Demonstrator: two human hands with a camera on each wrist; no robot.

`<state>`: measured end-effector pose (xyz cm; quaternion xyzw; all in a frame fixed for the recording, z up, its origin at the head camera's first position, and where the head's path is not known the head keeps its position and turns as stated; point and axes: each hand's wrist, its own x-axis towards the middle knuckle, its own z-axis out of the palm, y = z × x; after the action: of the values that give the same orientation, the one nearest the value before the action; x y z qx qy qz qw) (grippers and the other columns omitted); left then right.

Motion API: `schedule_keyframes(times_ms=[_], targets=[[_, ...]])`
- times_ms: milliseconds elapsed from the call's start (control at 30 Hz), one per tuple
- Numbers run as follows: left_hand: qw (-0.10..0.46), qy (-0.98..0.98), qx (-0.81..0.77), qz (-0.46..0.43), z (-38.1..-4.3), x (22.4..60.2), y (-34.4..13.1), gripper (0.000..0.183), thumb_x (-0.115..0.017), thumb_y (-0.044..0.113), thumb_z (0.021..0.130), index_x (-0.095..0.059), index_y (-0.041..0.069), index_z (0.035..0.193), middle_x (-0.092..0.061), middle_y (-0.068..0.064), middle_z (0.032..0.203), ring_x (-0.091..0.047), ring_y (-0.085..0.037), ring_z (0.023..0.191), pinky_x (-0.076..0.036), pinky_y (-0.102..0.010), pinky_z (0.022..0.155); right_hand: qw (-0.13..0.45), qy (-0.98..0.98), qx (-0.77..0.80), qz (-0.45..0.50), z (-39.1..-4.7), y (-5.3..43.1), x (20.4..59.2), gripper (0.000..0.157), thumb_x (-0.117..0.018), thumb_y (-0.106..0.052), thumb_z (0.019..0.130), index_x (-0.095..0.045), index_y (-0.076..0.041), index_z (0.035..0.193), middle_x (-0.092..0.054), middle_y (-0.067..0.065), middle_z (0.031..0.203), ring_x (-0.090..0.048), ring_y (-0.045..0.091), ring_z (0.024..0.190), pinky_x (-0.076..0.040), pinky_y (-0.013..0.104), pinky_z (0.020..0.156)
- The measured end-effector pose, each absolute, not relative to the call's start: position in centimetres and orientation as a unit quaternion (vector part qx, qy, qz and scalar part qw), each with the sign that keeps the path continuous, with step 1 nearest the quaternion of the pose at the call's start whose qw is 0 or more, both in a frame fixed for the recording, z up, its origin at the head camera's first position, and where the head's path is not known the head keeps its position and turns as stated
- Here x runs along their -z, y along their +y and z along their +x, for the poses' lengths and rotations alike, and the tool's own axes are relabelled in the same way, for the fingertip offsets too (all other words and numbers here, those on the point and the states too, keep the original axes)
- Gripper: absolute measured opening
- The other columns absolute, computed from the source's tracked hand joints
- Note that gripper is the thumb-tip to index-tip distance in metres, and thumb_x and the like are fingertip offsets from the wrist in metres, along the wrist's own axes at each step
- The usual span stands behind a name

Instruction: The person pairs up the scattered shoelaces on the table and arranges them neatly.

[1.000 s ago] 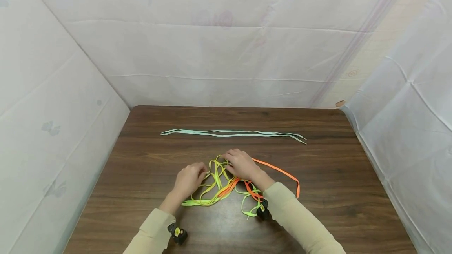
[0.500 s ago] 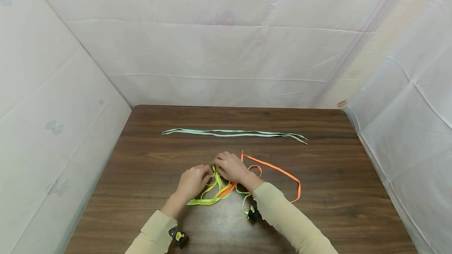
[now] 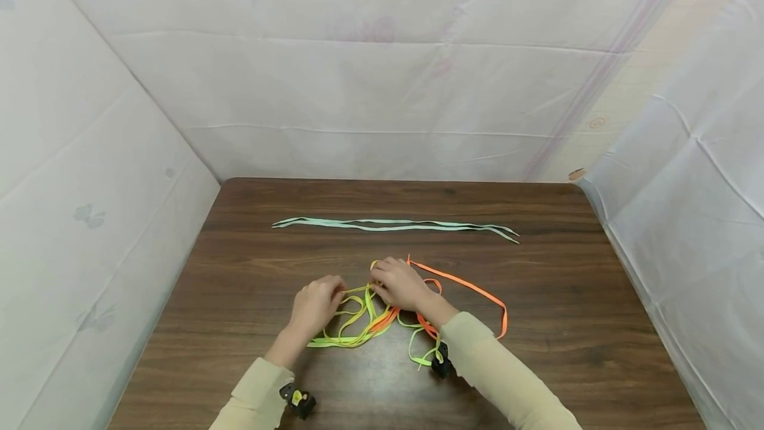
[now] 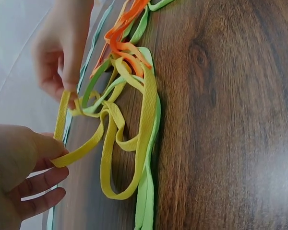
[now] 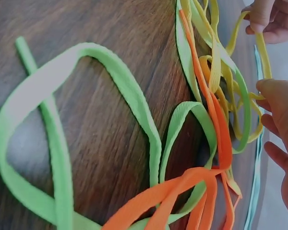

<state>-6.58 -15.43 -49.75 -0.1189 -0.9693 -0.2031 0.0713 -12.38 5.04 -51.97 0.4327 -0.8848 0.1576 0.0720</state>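
Observation:
Yellow flat shoelace [image 4: 105,143] lies in loops within a tangle at the middle of the table. My left hand [image 3: 318,304] pinches a stretch of it between thumb and forefinger, as the left wrist view shows. To its right, my right hand [image 3: 402,284] pinches the same yellow lace, with a short length spanning the gap between the hands. Mixed into the tangle are a green shoelace [image 5: 120,72] and an orange shoelace [image 5: 216,129]. The orange lace arcs out to the right of my right hand in the head view. Part of the tangle is hidden beneath my right forearm.
Pale mint shoelaces [image 3: 394,224] lie stretched side by side across the far part of the brown wooden table [image 3: 567,324]. White cloth sheets [image 3: 382,85] hang behind the table and along both sides.
My hands came close together, then drew apart again with yellow lace stretched between them. The orange lace's far end came out from behind my right hand.

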Motion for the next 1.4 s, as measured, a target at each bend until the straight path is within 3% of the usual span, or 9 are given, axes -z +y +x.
schedule_keyframes(times_ms=[700, 933, 1067, 1167, 1400], targets=[[0.090, -0.973, 0.199, -0.076, -6.7, 49.2, -17.9, 0.005, -0.070, 0.009, 0.080, -0.071, 0.012, 0.084, -0.068, -0.002, 0.081, -0.061, -0.015, 0.064, -0.046, -0.030, 0.051, 0.116, -0.861, -0.172, 0.464, -10.3, 7.7, 51.0, 0.002, -0.064, -0.018, 0.086, -0.063, -0.017, 0.085, -0.062, -0.006, 0.086, -0.057, 0.014, 0.090, -0.045, 0.030, 0.076], [0.091, -0.973, 0.202, -0.068, -6.6, 48.8, -18.4, 0.006, -0.069, 0.010, 0.081, -0.071, 0.012, 0.086, -0.069, -0.003, 0.083, -0.061, -0.014, 0.062, -0.044, -0.028, 0.048, 0.096, -0.871, -0.181, 0.446, -10.5, 9.0, 51.1, 0.002, -0.064, -0.017, 0.086, -0.062, -0.017, 0.086, -0.061, -0.006, 0.083, -0.057, 0.012, 0.083, -0.046, 0.035, 0.088], [0.096, -0.973, 0.197, -0.067, -6.6, 48.5, -18.9, 0.007, -0.069, 0.010, 0.081, -0.071, 0.012, 0.087, -0.069, -0.003, 0.084, -0.061, -0.015, 0.062, -0.045, -0.028, 0.048, 0.074, -0.884, -0.180, 0.425, -10.5, 10.1, 50.7, 0.001, -0.061, -0.017, 0.088, -0.061, -0.017, 0.088, -0.059, -0.008, 0.084, -0.053, 0.011, 0.079, -0.047, 0.035, 0.080], [0.103, -0.974, 0.190, -0.066, -6.6, 48.2, -19.4, 0.006, -0.070, 0.011, 0.081, -0.071, 0.012, 0.086, -0.070, -0.004, 0.084, -0.062, -0.016, 0.063, -0.045, -0.030, 0.048, 0.066, -0.890, -0.182, 0.413, -10.5, 10.9, 50.5, 0.002, -0.060, -0.018, 0.089, -0.061, -0.016, 0.088, -0.059, -0.009, 0.083, -0.048, 0.010, 0.075, -0.040, 0.029, 0.067], [0.111, -0.975, 0.181, -0.068, -6.7, 47.7, -20.0, 0.006, -0.071, 0.012, 0.080, -0.071, 0.011, 0.086, -0.069, -0.004, 0.082, -0.062, -0.016, 0.061, -0.045, -0.029, 0.047, 0.081, -0.896, -0.176, 0.400, -10.4, 12.0, 50.4, 0.005, -0.064, -0.013, 0.085, -0.062, -0.017, 0.088, -0.060, -0.009, 0.082, -0.044, 0.009, 0.070, -0.038, 0.026, 0.064]])
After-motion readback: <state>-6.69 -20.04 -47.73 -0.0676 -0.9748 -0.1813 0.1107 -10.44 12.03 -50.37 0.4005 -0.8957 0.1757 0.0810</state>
